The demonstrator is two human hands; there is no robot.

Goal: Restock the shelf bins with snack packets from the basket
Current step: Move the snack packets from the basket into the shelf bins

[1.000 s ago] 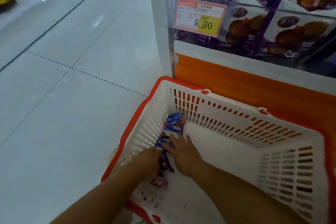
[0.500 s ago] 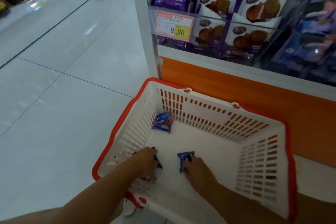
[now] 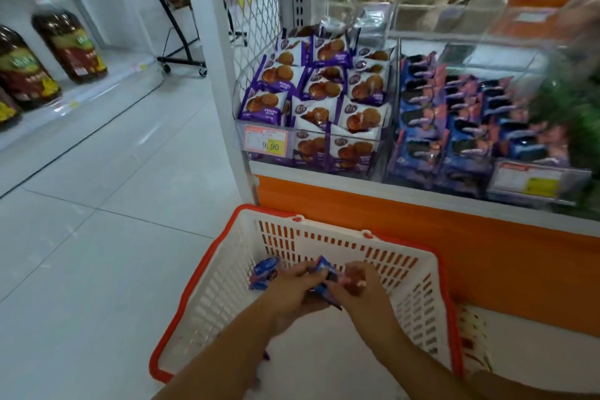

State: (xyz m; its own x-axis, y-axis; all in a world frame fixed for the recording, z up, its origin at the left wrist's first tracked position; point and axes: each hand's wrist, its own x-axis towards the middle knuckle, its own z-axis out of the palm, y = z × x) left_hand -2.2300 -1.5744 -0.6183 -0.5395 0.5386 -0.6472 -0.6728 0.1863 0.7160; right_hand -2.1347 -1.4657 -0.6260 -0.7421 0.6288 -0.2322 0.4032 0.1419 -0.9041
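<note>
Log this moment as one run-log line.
phase: gathering | left hand + right hand: holding blue packets over basket | loose packet: in basket

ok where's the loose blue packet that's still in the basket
In the head view the loose blue packet lies in the white basket's far left corner, against its slotted wall, just left of the left hand.
</note>
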